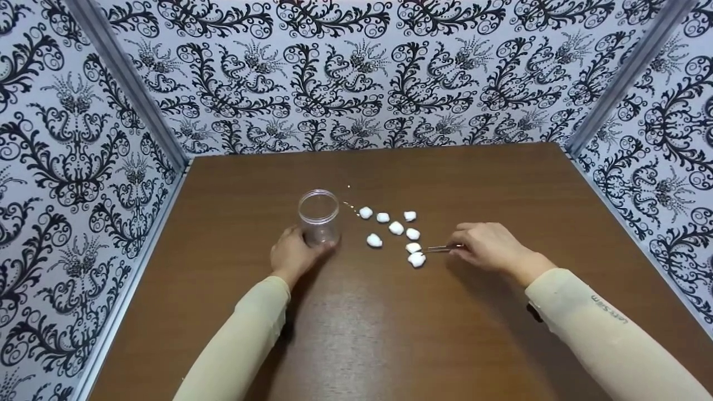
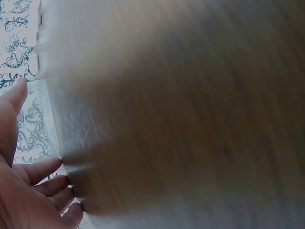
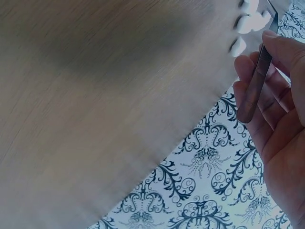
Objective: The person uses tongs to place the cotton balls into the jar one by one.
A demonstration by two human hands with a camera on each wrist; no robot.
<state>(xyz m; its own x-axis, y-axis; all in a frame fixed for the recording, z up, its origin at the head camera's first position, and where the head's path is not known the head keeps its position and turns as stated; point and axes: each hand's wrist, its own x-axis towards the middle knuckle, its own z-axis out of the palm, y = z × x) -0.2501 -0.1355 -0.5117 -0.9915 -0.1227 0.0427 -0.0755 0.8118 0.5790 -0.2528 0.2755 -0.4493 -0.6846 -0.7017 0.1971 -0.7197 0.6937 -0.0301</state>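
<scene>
My left hand (image 1: 292,253) grips a clear, open-topped plastic jar (image 1: 320,221) low on its side, with the jar upright on the table. In the left wrist view, the thumb and fingers of that hand (image 2: 28,191) curve apart around a see-through gap. Metal tweezers (image 1: 440,249) are pinched in my right hand (image 1: 490,245), pointing left. Their tips are right at two cotton balls, the upper one (image 1: 413,248) and the lower one (image 1: 416,259). The right wrist view shows the tweezers (image 3: 257,86) between thumb and fingers, near some cotton balls (image 3: 244,24).
Several more white cotton balls (image 1: 396,228) lie scattered between the jar and the right hand. Tiny pale specks (image 1: 351,206) dot the brown wooden table (image 1: 356,334) beside the jar. Walls with black-and-white patterned covering (image 1: 356,78) stand at the back and both sides.
</scene>
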